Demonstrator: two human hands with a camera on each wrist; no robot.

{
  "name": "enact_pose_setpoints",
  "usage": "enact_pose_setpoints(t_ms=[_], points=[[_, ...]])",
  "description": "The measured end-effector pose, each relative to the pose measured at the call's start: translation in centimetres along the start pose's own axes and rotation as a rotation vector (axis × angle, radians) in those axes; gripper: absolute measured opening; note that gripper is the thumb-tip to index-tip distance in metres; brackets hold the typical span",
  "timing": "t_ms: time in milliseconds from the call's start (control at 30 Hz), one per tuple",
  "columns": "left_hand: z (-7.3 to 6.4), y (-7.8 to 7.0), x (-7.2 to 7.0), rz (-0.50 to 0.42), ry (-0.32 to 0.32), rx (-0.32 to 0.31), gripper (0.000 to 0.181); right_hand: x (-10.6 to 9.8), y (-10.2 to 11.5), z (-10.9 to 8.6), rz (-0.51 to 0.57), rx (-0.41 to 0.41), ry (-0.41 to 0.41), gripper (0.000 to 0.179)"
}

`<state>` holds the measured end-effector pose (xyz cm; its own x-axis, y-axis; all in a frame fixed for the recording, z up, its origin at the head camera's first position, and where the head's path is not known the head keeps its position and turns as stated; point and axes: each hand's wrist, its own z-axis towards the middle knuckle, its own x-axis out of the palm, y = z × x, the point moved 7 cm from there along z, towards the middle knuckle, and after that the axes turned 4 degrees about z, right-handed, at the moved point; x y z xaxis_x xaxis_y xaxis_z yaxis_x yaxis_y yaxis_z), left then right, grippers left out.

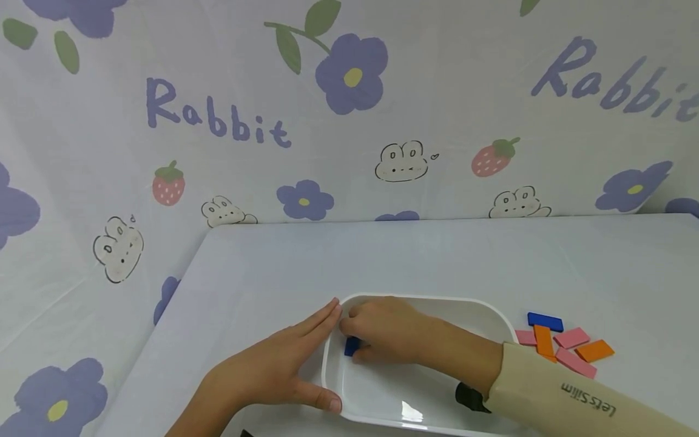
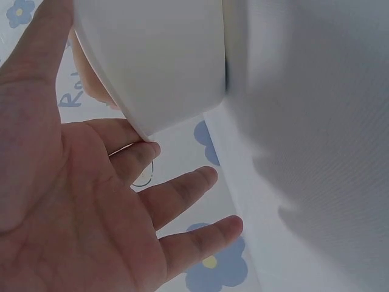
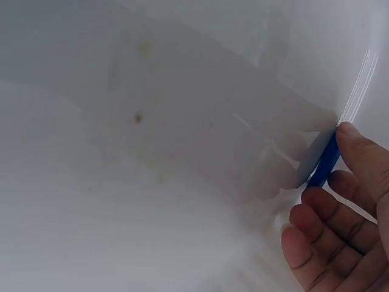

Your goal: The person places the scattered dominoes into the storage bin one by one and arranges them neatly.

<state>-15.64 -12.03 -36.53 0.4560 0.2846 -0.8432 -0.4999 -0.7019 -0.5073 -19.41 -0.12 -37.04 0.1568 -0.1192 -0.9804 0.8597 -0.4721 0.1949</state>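
Inside a white tray point(image 1: 420, 388), my right hand point(image 1: 384, 331) pinches a blue rectangular block point(image 1: 351, 346) near the left wall. In the right wrist view, thumb and fingers meet on the narrow blue block point(image 3: 325, 159), which is at the tray floor by the curved wall. My left hand point(image 1: 273, 367) spans the outside of the tray's left end, thumb toward the near corner and fingers toward the far corner. Seen from the left wrist, the left hand point(image 2: 91, 188) has its fingers spread and fairly straight, some touching the rim of the tray point(image 2: 158, 61).
To the right of the tray lies a loose group of flat blocks: a blue one point(image 1: 545, 321), orange ones point(image 1: 595, 350) and pink ones point(image 1: 576, 363). A white table point(image 1: 437, 255) bears everything, with a printed cloth point(image 1: 229, 54) behind it. My right sleeve point(image 1: 568, 388) crosses the tray's right side.
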Motion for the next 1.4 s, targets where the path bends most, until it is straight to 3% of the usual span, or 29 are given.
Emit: enact_pose_setpoints(t_ms=[700, 900, 1100, 1400], points=[[0.0, -0.1, -0.1, -0.014, 0.010, -0.013, 0.119, -1.0, -0.2, -0.2, 0.051, 0.010, -0.012, 0.032], [-0.1, 0.0, -0.1, -0.018, 0.012, -0.032, 0.119, -2.2, -0.2, -0.5, 0.081, 0.057, -0.021, 0.025], [0.0, 0.1, 0.1, -0.019, 0.031, -0.073, 0.119, -4.7, -0.6, -2.4, 0.043, 0.136, -0.075, 0.024], [0.1, 0.3, 0.2, -0.015, 0.035, -0.117, 0.123, -9.9, -2.0, -7.3, -0.083, 0.211, -0.286, 0.020]])
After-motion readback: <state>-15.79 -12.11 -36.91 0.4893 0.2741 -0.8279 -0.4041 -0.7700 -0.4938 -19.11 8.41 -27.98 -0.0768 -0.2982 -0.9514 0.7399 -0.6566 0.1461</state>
